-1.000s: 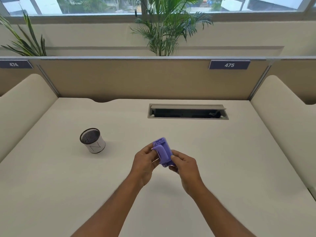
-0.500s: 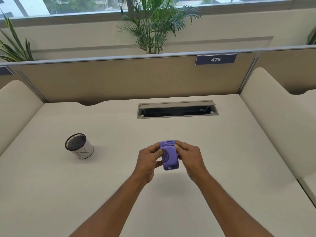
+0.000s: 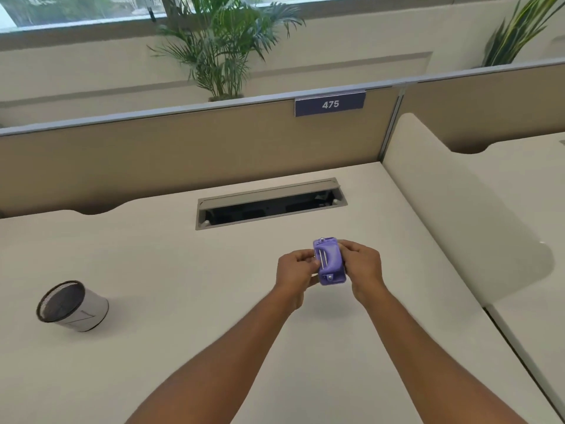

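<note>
A small purple plastic gadget (image 3: pixel 330 261) with metal rods and two small screws is held above the cream desk (image 3: pixel 171 270). My left hand (image 3: pixel 296 270) grips its left side with curled fingers, thumb near the rods. My right hand (image 3: pixel 362 266) grips its right side, fingers wrapped round the back. Part of the gadget is hidden behind the fingers.
A black mesh cup with a white wrap (image 3: pixel 72 306) stands on the desk at the left. An open cable slot (image 3: pixel 270 203) lies beyond my hands. A tan partition with a sign reading 475 (image 3: pixel 330 104) closes the back, and a cream side divider (image 3: pixel 452 203) stands at the right.
The gadget was turned in my hands, so its rods now face up. The view swung left to right, shifting the cup and desk leftward in frame.
</note>
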A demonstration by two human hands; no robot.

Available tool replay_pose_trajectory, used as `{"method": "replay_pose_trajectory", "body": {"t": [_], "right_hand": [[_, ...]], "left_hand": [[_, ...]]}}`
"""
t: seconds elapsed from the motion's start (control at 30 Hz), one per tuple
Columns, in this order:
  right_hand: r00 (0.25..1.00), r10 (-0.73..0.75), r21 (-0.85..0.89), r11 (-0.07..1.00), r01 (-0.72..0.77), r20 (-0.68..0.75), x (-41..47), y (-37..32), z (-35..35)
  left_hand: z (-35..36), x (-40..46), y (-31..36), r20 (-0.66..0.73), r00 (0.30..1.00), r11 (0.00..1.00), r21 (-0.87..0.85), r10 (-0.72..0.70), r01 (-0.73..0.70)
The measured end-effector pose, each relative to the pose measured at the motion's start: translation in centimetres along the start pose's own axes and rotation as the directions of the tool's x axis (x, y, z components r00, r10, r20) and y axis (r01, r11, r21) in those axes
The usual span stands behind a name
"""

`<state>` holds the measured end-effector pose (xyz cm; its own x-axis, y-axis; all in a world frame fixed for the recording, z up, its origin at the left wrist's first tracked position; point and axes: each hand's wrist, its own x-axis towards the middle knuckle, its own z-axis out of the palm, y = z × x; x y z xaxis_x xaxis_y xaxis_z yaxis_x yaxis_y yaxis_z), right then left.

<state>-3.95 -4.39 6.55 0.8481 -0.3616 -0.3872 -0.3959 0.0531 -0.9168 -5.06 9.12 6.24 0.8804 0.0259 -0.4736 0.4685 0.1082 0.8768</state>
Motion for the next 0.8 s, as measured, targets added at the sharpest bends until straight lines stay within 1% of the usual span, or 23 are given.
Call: {"method": "replay_pose_trajectory", "body": {"t": [0.1,0.17,0.3,0.43,0.57,0.7,0.8], "right_hand": [[0.997,0.003,0.030,1.000,-0.001,-0.074,2.6,-0.4,-1.4],[0.998,-0.014,0.023,1.000,0.016,-0.064,3.8,-0.6,-2.2],[0.989,-0.142,-0.148,0.978,0.146,0.039,6.0,-0.2,-3.3],[0.986,-0.156,-0.230,0.959,0.163,0.050,9.2,0.2,-4.3],[0.985,-0.159,-0.321,0.932,0.170,0.060,12.4,0.9,-5.2],[0.982,-0.173,-0.378,0.907,0.188,0.074,14.4,1.7,-5.7],[0.977,-0.187,-0.390,0.896,0.213,0.104,15.1,1.8,-6.0]], "left_hand": [[3.0,2.4,0.6,-0.020,1.000,1.000,-0.005,-0.011,0.011],[4.8,4.0,0.8,-0.044,0.999,1.000,0.009,-0.016,0.016],[7.9,7.3,0.5,-0.071,0.997,0.999,0.038,-0.035,0.038],[10.2,10.1,0.2,-0.095,0.995,0.990,0.132,-0.031,0.044],[12.0,12.1,-0.4,-0.055,0.996,0.963,0.257,-0.064,0.076],[13.1,12.8,-0.8,0.005,0.996,0.962,0.261,-0.088,0.084],[14.1,13.1,-1.2,0.029,0.997,0.959,0.279,-0.067,0.056]]}}
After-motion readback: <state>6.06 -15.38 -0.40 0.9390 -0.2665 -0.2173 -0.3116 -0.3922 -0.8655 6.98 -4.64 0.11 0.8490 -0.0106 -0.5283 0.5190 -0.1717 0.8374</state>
